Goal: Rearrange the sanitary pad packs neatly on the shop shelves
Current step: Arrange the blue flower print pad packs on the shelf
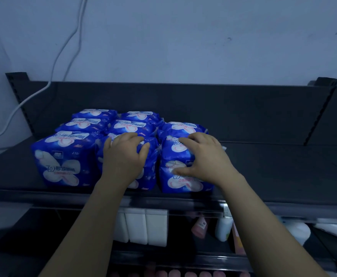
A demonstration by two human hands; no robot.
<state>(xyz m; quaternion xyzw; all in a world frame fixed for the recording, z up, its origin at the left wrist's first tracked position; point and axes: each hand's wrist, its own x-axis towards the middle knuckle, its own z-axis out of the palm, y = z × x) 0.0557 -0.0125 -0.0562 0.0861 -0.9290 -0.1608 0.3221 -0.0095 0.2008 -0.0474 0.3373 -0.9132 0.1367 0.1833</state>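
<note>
Dark shelf (283, 172) runs open toward 3 o'clock; blue pad packs (62, 162) sit at its front edge. Left grip (123, 154) clasps the middle pack (149, 170), right grip (203, 156) the rightmost pack (183, 184).

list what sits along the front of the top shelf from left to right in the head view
left front pack → left hand gripping the middle front pack → right hand gripping the right front pack → dark shelf

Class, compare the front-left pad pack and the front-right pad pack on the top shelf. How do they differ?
The front-left pad pack is untouched; the right hand grips the front-right pad pack. Two packs sit behind the front-left pad pack, one behind the front-right. Both are blue with white petal print and stand on the top shelf.
</note>
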